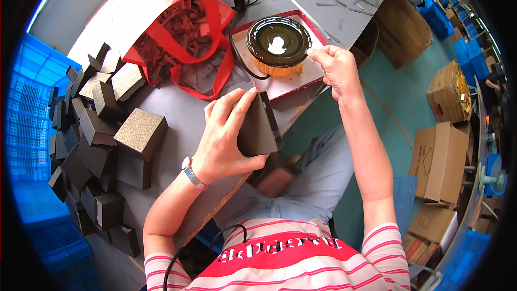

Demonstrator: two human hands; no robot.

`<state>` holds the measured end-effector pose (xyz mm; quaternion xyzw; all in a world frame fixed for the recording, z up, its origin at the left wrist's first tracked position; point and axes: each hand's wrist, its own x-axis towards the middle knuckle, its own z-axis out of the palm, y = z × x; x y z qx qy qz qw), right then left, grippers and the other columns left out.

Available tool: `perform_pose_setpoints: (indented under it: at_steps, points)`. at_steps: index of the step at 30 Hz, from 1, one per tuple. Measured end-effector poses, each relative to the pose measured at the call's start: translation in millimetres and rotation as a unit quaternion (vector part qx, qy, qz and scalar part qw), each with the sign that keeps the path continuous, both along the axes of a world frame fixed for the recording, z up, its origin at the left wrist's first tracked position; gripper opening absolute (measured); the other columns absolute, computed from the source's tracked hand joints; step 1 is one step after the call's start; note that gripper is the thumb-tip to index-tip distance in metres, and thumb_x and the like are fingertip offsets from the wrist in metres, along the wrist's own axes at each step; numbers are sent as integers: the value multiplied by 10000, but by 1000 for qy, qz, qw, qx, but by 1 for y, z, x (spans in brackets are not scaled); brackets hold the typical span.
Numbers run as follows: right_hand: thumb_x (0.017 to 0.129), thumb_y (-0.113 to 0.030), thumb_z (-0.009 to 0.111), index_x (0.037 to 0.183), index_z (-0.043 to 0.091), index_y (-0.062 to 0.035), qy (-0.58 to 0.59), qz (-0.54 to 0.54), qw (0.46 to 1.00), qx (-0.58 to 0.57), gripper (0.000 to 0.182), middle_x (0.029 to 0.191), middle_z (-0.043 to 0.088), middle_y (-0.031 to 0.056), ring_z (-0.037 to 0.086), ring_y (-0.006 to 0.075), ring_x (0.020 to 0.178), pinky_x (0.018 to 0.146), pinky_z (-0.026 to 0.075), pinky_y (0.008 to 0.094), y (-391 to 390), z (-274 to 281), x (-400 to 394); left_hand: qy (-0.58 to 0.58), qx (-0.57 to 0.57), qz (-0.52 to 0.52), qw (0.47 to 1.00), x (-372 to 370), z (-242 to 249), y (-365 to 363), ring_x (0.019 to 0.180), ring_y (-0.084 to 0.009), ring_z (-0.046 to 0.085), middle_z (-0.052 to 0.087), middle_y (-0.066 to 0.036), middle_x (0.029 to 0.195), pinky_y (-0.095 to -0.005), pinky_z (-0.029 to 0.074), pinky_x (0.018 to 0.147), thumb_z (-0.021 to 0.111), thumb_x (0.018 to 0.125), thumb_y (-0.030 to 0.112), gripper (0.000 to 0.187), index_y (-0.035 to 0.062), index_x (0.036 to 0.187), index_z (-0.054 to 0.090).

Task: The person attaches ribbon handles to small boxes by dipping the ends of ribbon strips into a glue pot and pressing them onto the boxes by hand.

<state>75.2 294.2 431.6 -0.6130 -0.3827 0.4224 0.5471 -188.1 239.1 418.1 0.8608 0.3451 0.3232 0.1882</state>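
Note:
My left hand (223, 137), with a watch on its wrist, is wrapped round a small dark cardboard box (258, 129) and holds it tilted over the table's front edge. My right hand (336, 67) is closed in a pinch at the right rim of a round pot (280, 40). Whatever sits between those fingertips is too small to make out. The pot has a dark, glossy top with a white patch in the middle and an orange-yellow crusted side. It stands in a shallow red-edged tray (280, 87) lined in white.
Dark boxes, some with gold patterned faces (141, 132), are heaped at the left beside blue crates (40, 129). A red bag (177, 0) holds dark red strips, its handles near the pot. A black cord (235, 43) runs beside the tray. Cardboard cartons (441, 161) stand on the floor at right.

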Motion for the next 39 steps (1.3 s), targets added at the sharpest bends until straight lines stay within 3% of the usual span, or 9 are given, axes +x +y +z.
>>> perform_pose_setpoints:
  at_steps: [4, 7, 9, 12, 15, 20, 30, 39]
  points:
    - [763, -114, 713, 650, 626, -9, -47, -5, 999, -1, 177, 605, 520, -58, 419, 32, 561, 505, 344, 247, 0, 3, 1, 4, -1, -2, 1000, 0, 2, -2, 1218, -322, 478, 471, -165, 1311, -455, 321, 1064, 812, 503, 261, 999, 23, 1408, 462]
    - [781, -109, 712, 672, 626, -6, -113, -36, 993, -20, 173, 616, 534, -52, 418, 29, 557, 510, 339, 234, -7, -2, 2, 13, 19, 5, 1000, 0, 2, -3, 1221, -319, 477, 471, -164, 1309, -458, 317, 1065, 810, 500, 252, 1000, 20, 1408, 462]
    - [823, -99, 706, 721, 635, -5, -50, -15, 999, 9, 156, 634, 548, -45, 408, 18, 557, 495, 312, 225, -19, -10, 5, 15, 24, 4, 1000, -2, 2, -4, 1219, -318, 481, 474, -165, 1303, -460, 315, 1065, 808, 494, 247, 1009, 16, 1412, 458]
    - [894, -112, 714, 822, 650, -34, 91, 111, 990, 14, 124, 683, 538, -54, 407, 6, 542, 464, 297, 207, -43, -13, 8, 3, 21, -1, 1000, -4, 1, -3, 1207, -320, 490, 477, -168, 1297, -454, 316, 1065, 805, 487, 245, 1020, 17, 1417, 456]
    - [906, -128, 716, 845, 652, -48, 120, 213, 970, 6, 119, 719, 566, -52, 431, 12, 543, 477, 342, 186, -61, -11, -10, -1, 20, -7, 1000, -5, 1, -1, 1196, -322, 498, 478, -170, 1294, -450, 318, 1064, 803, 479, 245, 1029, 16, 1420, 455]
    - [887, -150, 749, 892, 673, -4, 83, 275, 957, -37, 165, 802, 645, -17, 544, 31, 714, 604, 443, 220, -63, -6, -34, 6, 20, -12, 1000, -4, 0, -2, 1193, -323, 500, 479, -170, 1296, -452, 325, 1061, 804, 476, 252, 1033, 15, 1419, 456]
    - [860, -192, 752, 824, 678, -2, -38, 275, 960, -37, 207, 697, 629, -8, 531, 48, 651, 586, 449, 255, -50, -11, -43, 4, 29, -30, 999, -4, 0, -2, 1193, -323, 506, 486, -168, 1304, -462, 336, 1057, 800, 488, 265, 1019, 21, 1418, 461]
    - [809, -226, 753, 809, 677, 17, -139, 275, 948, -78, 255, 710, 672, 66, 613, 108, 663, 625, 499, 310, -48, -2, -47, -6, 18, -35, 999, -5, -1, -1, 1189, -318, 506, 491, -159, 1300, -459, 340, 1051, 799, 482, 259, 1019, 26, 1416, 465]
